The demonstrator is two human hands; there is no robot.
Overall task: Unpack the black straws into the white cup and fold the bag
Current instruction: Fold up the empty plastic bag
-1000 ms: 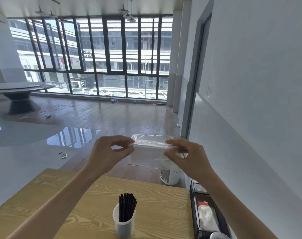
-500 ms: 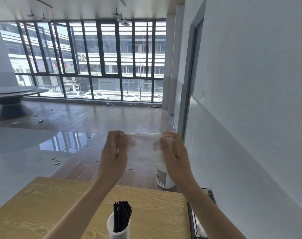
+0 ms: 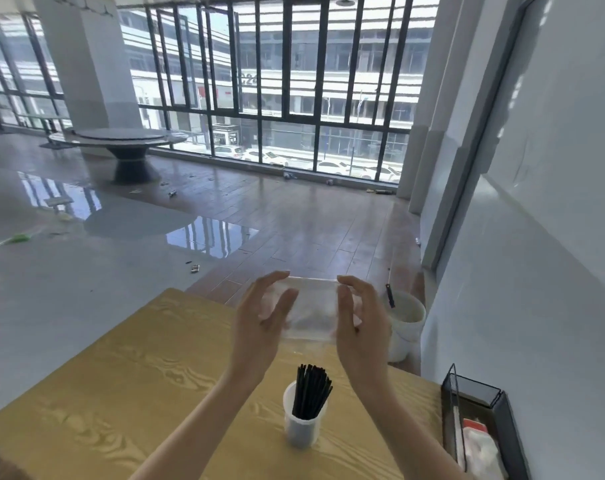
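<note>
From the head camera, both hands are raised above the far part of the wooden table (image 3: pixel 121 382), with the clear bag (image 3: pixel 313 308) stretched flat between them. The left hand (image 3: pixel 261 327) has its fingers spread and loosely curved, fingertips on the bag's left edge. The right hand (image 3: pixel 358 323) curls around the bag's right edge, thumb in front, fingers behind. The black straws (image 3: pixel 311 391) stand bunched in the white cup (image 3: pixel 303 424), on the table nearer than the hands. A black wire holder (image 3: pixel 481 424) sits at the right edge. No writing shows on the bag or cup.
</note>
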